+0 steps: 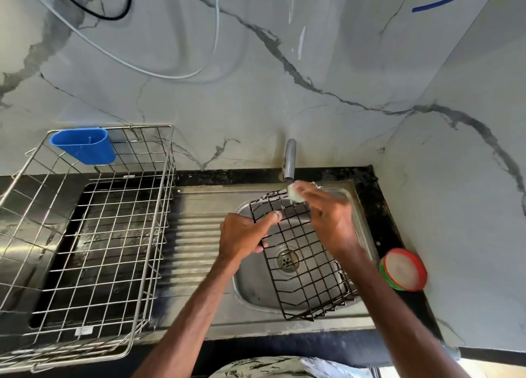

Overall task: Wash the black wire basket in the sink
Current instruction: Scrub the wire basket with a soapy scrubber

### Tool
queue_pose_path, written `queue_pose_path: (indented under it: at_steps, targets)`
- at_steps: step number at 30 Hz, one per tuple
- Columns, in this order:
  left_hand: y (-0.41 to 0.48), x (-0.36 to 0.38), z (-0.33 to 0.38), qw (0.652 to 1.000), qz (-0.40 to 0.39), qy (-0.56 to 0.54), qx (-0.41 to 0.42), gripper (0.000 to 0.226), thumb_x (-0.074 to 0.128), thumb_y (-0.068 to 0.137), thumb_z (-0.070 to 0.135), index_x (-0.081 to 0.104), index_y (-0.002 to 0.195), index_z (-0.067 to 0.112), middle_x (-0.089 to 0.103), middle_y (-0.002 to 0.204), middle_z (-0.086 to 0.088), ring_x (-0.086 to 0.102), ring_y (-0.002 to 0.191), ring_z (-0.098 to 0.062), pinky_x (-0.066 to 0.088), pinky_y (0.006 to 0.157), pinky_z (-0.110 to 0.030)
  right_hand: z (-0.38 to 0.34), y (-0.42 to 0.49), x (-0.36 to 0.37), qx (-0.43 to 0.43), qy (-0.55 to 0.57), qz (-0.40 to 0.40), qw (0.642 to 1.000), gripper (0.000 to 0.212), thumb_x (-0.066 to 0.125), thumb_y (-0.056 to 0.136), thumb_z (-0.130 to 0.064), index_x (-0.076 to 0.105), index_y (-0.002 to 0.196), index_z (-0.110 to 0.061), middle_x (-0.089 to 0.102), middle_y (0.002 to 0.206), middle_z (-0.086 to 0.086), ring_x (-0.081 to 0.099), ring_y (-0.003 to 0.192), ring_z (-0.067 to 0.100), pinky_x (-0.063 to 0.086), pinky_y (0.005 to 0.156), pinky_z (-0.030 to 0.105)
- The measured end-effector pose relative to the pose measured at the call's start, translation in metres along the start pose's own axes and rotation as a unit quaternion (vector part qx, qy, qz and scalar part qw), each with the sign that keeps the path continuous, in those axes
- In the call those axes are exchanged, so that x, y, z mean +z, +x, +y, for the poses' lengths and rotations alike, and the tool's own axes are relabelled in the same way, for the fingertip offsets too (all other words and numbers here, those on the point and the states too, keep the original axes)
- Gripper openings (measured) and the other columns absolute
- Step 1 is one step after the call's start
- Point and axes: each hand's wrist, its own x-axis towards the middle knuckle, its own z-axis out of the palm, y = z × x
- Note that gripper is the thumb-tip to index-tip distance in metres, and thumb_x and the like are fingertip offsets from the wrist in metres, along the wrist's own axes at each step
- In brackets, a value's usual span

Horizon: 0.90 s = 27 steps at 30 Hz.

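Basket (307,266) lies across the sink (250,286), left hand (244,235) curled round its left rim for steadiness, right hand (327,215) pinching a pale sponge (294,193) against its far edge under the tap (290,161).

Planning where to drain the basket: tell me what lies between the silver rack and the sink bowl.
Head view: only the ribbed drainboard, bare, with the left forearm crossing above it.

The black countertop (233,176) carries a steel sink (196,206) set into it, drainboard and bowl. Left of the sink a steel wire rack (85,235) stands over what may be a dark tray. Just right of the sink lies a round tub (404,269) with a red and green rim.
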Motion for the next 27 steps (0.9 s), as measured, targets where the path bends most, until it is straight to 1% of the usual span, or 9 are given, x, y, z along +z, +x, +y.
queue_pose_path:
  at_steps: [2, 5, 7, 10, 15, 18, 21, 24, 27]
  targets:
    - [-0.001, 0.001, 0.002, 1.0, -0.004, 0.006, 0.011, 0.063, 0.088, 0.074, 0.051, 0.074, 0.078, -0.011, 0.076, 0.068, -0.015, 0.076, 0.055, -0.02, 0.065, 0.058, -0.04, 0.012, 0.003, -0.008, 0.066, -0.018, 0.034, 0.997, 0.043, 0.055, 0.082, 0.025, 0.075, 0.109, -0.003, 0.073, 0.117, 0.01, 0.076, 0.069, 0.018, 0.053, 0.046, 0.014]
    - [-0.001, 0.005, 0.004, 1.0, -0.011, 0.018, 0.021, 0.059, 0.087, 0.077, 0.048, 0.074, 0.076, -0.009, 0.075, 0.068, -0.019, 0.075, 0.054, -0.02, 0.062, 0.05, -0.031, -0.003, 0.001, 0.003, 0.032, -0.018, 0.025, 0.999, 0.048, 0.051, 0.08, 0.027, 0.074, 0.111, -0.002, 0.072, 0.118, 0.011, 0.077, 0.079, 0.014, 0.048, 0.055, 0.001]
    - [0.001, 0.006, 0.004, 1.0, -0.009, 0.022, 0.018, 0.059, 0.085, 0.081, 0.046, 0.073, 0.079, -0.012, 0.075, 0.068, -0.019, 0.074, 0.052, -0.018, 0.064, 0.054, -0.037, -0.025, -0.006, 0.016, -0.034, 0.009, -0.03, 0.999, 0.053, 0.045, 0.079, 0.028, 0.074, 0.113, -0.002, 0.071, 0.122, 0.012, 0.074, 0.102, 0.018, 0.053, 0.066, 0.003]
    - [0.002, 0.002, 0.001, 1.0, -0.008, 0.014, 0.008, 0.062, 0.082, 0.083, 0.046, 0.072, 0.084, -0.015, 0.076, 0.07, -0.018, 0.075, 0.054, -0.018, 0.066, 0.067, -0.05, -0.031, -0.01, 0.021, -0.039, 0.092, -0.072, 0.992, 0.059, 0.046, 0.077, 0.029, 0.072, 0.118, -0.004, 0.069, 0.127, 0.008, 0.066, 0.12, 0.015, 0.061, 0.079, 0.022]
    - [0.006, -0.003, -0.004, 1.0, -0.01, 0.027, 0.009, 0.072, 0.086, 0.073, 0.055, 0.071, 0.083, -0.016, 0.074, 0.076, -0.028, 0.075, 0.055, -0.019, 0.064, 0.074, -0.058, -0.012, -0.007, 0.01, -0.057, 0.071, -0.085, 0.992, 0.057, 0.051, 0.077, 0.029, 0.072, 0.118, -0.005, 0.07, 0.124, 0.008, 0.069, 0.114, 0.014, 0.061, 0.079, 0.022]
    - [0.009, -0.005, -0.005, 1.0, -0.003, 0.003, 0.003, 0.07, 0.088, 0.072, 0.053, 0.074, 0.083, -0.014, 0.075, 0.076, -0.026, 0.076, 0.057, -0.02, 0.066, 0.063, -0.044, 0.018, -0.012, -0.001, 0.011, 0.003, -0.02, 1.0, 0.048, 0.046, 0.082, 0.023, 0.075, 0.111, -0.004, 0.073, 0.118, 0.01, 0.074, 0.101, 0.016, 0.059, 0.059, 0.016]
    - [0.009, -0.003, -0.005, 1.0, 0.004, -0.018, -0.004, 0.062, 0.088, 0.076, 0.048, 0.075, 0.084, -0.012, 0.076, 0.073, -0.021, 0.076, 0.058, -0.019, 0.063, 0.053, -0.031, 0.031, -0.018, -0.006, 0.091, -0.024, 0.005, 0.996, 0.047, 0.052, 0.079, 0.027, 0.075, 0.11, 0.001, 0.073, 0.116, 0.014, 0.074, 0.1, 0.017, 0.054, 0.073, 0.006]
    - [0.012, 0.001, -0.007, 0.999, 0.009, -0.032, -0.017, 0.063, 0.089, 0.074, 0.048, 0.075, 0.084, -0.013, 0.076, 0.074, -0.023, 0.077, 0.059, -0.021, 0.063, 0.053, -0.032, 0.009, -0.026, 0.005, 0.081, -0.037, -0.013, 0.996, 0.058, 0.05, 0.073, 0.028, 0.07, 0.119, 0.0, 0.069, 0.124, 0.016, 0.076, 0.094, 0.017, 0.061, 0.062, 0.021]
    - [0.012, 0.003, -0.009, 0.998, 0.017, -0.047, -0.028, 0.063, 0.088, 0.075, 0.049, 0.075, 0.081, -0.012, 0.075, 0.07, -0.02, 0.077, 0.059, -0.024, 0.066, 0.059, -0.039, -0.024, -0.041, 0.016, 0.052, 0.02, -0.079, 0.995, 0.056, 0.047, 0.084, 0.016, 0.061, 0.135, -0.003, 0.042, 0.154, 0.016, 0.051, 0.136, 0.022, 0.058, 0.088, 0.019]
